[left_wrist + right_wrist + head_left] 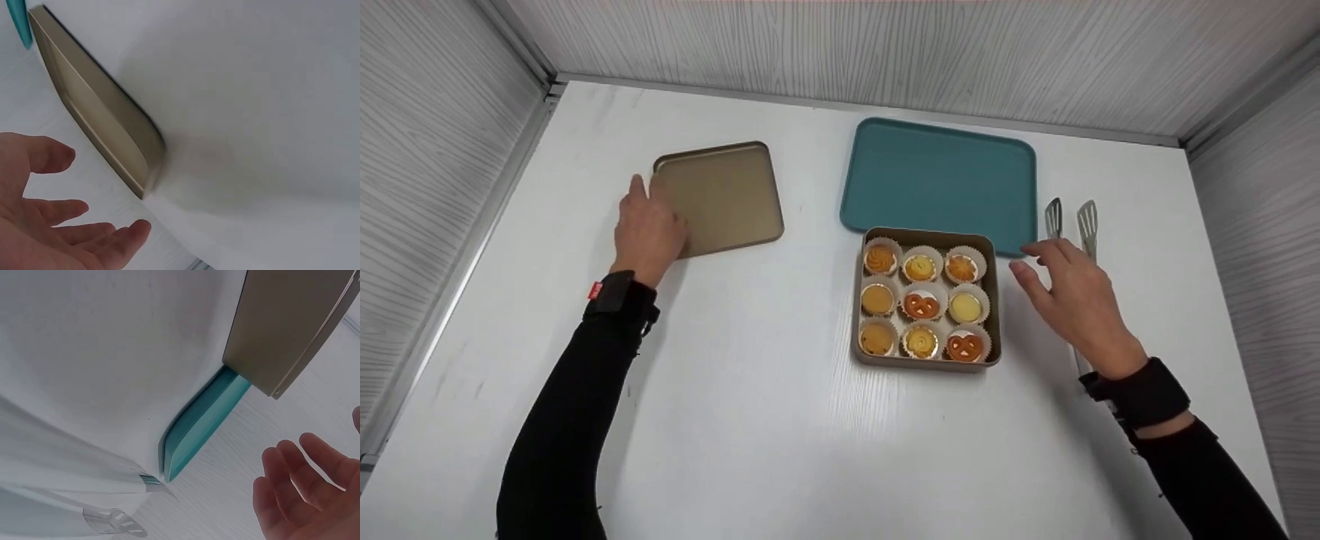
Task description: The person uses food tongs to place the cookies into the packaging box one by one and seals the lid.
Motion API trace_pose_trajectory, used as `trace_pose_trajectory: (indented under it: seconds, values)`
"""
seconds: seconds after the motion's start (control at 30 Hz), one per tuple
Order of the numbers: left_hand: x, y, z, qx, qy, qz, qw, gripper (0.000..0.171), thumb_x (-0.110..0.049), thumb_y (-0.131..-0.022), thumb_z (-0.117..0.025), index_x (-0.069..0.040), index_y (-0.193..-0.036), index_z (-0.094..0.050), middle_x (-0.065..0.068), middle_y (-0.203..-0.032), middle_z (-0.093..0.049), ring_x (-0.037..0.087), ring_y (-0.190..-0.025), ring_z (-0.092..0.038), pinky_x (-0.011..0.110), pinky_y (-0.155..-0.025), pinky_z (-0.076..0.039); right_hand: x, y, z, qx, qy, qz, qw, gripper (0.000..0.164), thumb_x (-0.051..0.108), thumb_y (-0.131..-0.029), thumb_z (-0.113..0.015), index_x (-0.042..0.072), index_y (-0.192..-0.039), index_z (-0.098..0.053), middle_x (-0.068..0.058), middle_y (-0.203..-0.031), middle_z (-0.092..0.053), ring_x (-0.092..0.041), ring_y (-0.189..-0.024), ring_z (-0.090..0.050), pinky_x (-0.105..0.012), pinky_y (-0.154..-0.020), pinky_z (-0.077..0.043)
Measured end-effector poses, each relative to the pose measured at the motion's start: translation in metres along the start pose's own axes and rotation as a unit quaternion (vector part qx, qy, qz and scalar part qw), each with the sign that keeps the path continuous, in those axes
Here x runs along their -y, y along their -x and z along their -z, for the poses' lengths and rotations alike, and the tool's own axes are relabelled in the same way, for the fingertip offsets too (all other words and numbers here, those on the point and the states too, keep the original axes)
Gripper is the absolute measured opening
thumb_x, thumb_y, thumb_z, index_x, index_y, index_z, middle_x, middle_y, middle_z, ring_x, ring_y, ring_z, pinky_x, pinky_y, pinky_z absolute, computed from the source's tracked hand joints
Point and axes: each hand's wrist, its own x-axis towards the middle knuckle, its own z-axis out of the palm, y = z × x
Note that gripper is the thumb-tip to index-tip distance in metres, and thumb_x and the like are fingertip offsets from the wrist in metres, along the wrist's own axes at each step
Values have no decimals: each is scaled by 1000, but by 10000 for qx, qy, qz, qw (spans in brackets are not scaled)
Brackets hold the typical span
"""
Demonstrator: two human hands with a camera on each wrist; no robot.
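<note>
My left hand [649,232] hovers at the left edge of a shallow gold tin lid [727,196], fingers spread and holding nothing. In the left wrist view a gap shows between the fingers [62,211] and the lid's rim [107,95]. A square gold tin [931,361] holds several small pastries in white paper cups, some pretzel-shaped. To the right of that tin, my right hand [1072,300] hangs with loosely bent fingers and nothing in them. Beneath it lie metal tongs [1088,221] with slotted heads; the hand hides part of their length.
A teal rectangular tray [937,172] lies behind the tin, its front edge close against the tin's back. White table surface [750,405] spreads in front. Grey wood-grain panels [885,60] stand along the back and both sides.
</note>
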Motion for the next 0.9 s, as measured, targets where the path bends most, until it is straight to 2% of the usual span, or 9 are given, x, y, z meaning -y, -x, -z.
trace_pose_trajectory:
  seconds: [0.17,0.4,0.53,0.6,0.63,0.7,0.73,0.83,0.9]
  values:
    - [11,-12,-3,173,-282,377,9987,59,-1,-105,-39,15,-157,-18,44,-143,-32,57,-129,-40,66,-95,-49,2,-1,-4,-71,-91,81,9999,32,26,-103,-67,-1,-120,-70,-17,-111,-69,-35,-96,-66,-50,-74,-53]
    - [14,-13,-7,364,-470,309,9978,56,11,-100,-38,21,-152,-21,47,-129,-40,61,-116,-48,66,-90,-51,1,0,-7,-470,-167,494,9975,24,20,-103,-67,-2,-111,-72,-17,-105,-70,-34,-91,-68,-47,-73,-54]
    - [19,-15,2,551,-132,510,9971,46,9,-97,-43,23,-140,-35,44,-122,-46,58,-109,-53,64,-87,-52,2,-1,-8,-648,-163,683,9954,19,16,-102,-66,-1,-108,-72,-16,-101,-70,-31,-87,-69,-43,-68,-54]
    - [23,-16,7,734,203,607,9953,41,5,-94,-46,23,-131,-43,40,-114,-52,50,-99,-58,54,-79,-55,3,-1,-7,-724,-156,727,9946,17,14,-102,-66,0,-107,-73,-15,-98,-70,-29,-84,-68,-41,-65,-53]
    - [25,-16,10,886,507,686,9924,44,3,-94,-46,22,-133,-44,40,-118,-53,47,-99,-59,47,-75,-56,3,-1,-7,-773,-163,740,9941,15,12,-102,-66,0,-108,-73,-15,-98,-70,-27,-83,-67,-39,-65,-52]
    - [29,-15,16,1186,1270,857,9810,49,0,-93,-48,20,-137,-45,32,-117,-56,32,-88,-61,34,-67,-54,4,0,-7,-857,-210,750,9933,15,10,-101,-66,0,-109,-73,-14,-96,-70,-24,-80,-66,-35,-64,-50]
    - [30,-15,17,1327,1721,950,9715,52,-1,-93,-49,18,-141,-43,28,-115,-57,25,-83,-60,29,-64,-52,4,0,-7,-896,-253,750,9928,15,9,-101,-66,-1,-111,-73,-14,-95,-70,-23,-79,-65,-34,-64,-49]
    - [32,-12,22,1733,2931,1315,9310,69,-3,-94,-50,13,-157,-26,18,-122,-53,13,-82,-58,21,-68,-51,5,0,-8,-967,-427,747,9916,17,6,-101,-65,-2,-114,-72,-13,-93,-70,-20,-78,-64,-27,-66,-47]
    - [32,-11,22,1848,3440,1506,9082,74,-4,-95,-51,11,-160,-18,11,-119,-50,9,-83,-57,21,-72,-52,5,0,-8,-960,-535,736,9912,18,5,-101,-65,-3,-116,-71,-13,-92,-70,-19,-78,-63,-23,-66,-46]
